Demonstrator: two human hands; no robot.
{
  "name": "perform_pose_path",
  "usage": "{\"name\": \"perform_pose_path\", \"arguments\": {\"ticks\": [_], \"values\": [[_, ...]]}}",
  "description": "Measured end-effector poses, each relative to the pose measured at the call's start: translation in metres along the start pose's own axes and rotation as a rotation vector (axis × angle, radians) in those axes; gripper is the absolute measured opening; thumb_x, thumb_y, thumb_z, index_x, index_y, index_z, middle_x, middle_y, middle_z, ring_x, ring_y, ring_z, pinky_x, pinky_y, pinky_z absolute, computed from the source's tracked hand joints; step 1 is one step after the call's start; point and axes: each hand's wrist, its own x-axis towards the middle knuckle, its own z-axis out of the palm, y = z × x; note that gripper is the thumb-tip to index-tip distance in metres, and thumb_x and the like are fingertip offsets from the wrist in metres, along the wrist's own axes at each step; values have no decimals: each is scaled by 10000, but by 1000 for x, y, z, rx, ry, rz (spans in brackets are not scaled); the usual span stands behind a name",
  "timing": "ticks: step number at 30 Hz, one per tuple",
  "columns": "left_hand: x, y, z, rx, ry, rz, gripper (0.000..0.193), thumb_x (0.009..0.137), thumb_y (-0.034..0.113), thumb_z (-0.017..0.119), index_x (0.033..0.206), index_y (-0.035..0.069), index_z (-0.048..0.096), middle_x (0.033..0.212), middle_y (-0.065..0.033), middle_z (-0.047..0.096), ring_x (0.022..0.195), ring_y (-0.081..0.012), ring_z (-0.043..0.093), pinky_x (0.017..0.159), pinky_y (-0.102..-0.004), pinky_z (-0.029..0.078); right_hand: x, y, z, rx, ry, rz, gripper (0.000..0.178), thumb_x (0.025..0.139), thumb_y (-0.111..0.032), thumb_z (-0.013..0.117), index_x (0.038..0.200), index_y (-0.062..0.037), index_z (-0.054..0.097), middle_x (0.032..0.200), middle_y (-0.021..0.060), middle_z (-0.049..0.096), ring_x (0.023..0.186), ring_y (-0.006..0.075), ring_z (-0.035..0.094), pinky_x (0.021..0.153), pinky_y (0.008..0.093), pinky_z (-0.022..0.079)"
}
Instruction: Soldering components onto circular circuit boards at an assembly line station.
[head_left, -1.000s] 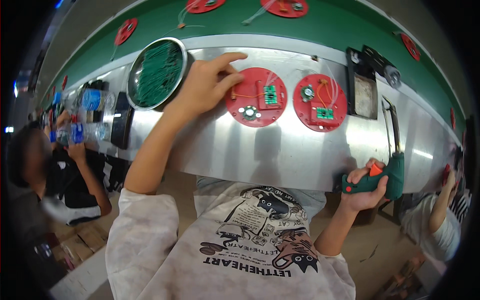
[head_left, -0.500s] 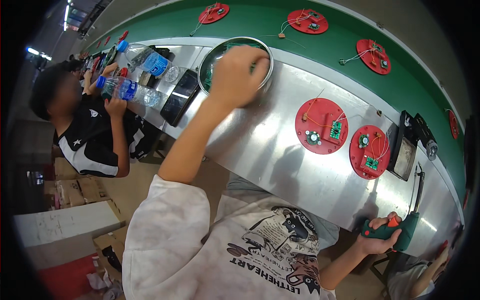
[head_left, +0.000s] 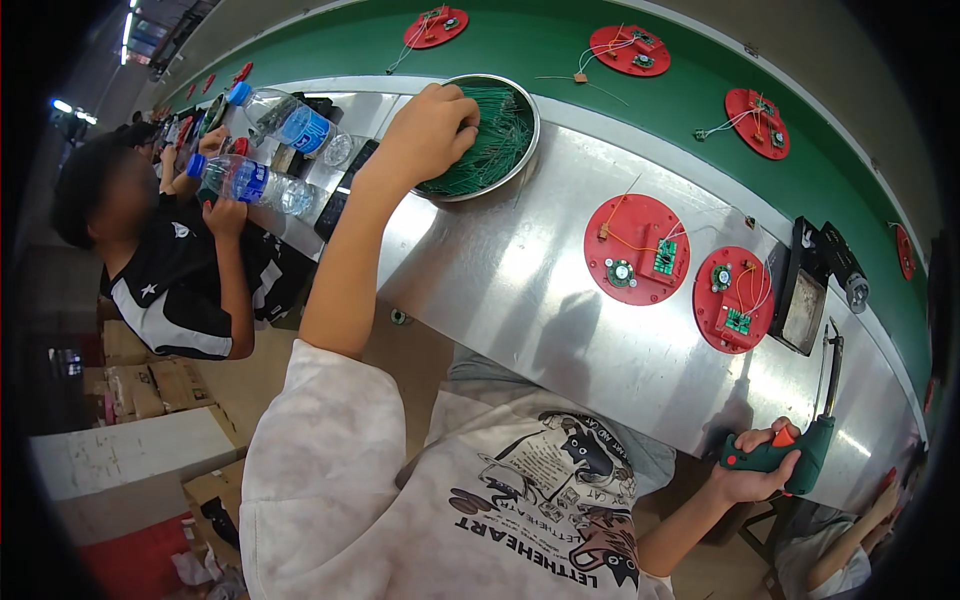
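My left hand (head_left: pixel 430 135) is at the left rim of a round metal bowl (head_left: pixel 530 160) filled with thin green wires (head_left: pixel 495 125). Its fingers are curled; whatever they may pinch is hidden. In my right hand (head_left: pixel 755 482), at the bench's near right edge, is a green soldering gun (head_left: pixel 816 455) with an orange trigger, its long tip pointing away from me. Between the hands lie two round red plates, a left one (head_left: pixel 625 220) and a right one (head_left: pixel 708 315), each carrying a small green circuit board, a round component and thin wires.
More red plates (head_left: pixel 640 50) with wires lie along the green strip (head_left: pixel 690 100) behind the metal bench (head_left: pixel 480 290). A dark tray (head_left: pixel 803 310) stands right of the plates. Water bottles (head_left: pixel 300 130) and a phone (head_left: pixel 335 205) lie left of the bowl, near a seated co-worker (head_left: pixel 180 260).
My left hand has moved from over the bowl's middle leftward to its rim, uncovering the green wires. My right hand still grips the soldering gun, almost unmoved.
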Motion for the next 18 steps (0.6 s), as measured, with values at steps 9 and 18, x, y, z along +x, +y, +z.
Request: {"name": "perform_pose_path", "arguments": {"ticks": [9,18], "values": [[2,-4,-18,-389,-20,2,96,800,88,736,882,45,707,923,-88,683,883,-279,644,819,-378,517,0,0,-1,-18,33,12,407,1030,-349,380,1150,14,520,1021,128,522,491,116,480,452,241,416],[-3,-6,-4,-176,42,119,75,830,84,695,887,41,719,926,-92,659,932,-284,623,850,-396,510,1,1,-2,33,-63,-2,374,1042,-334,400,1134,6,523,1019,128,546,517,112,492,466,244,414]]}}
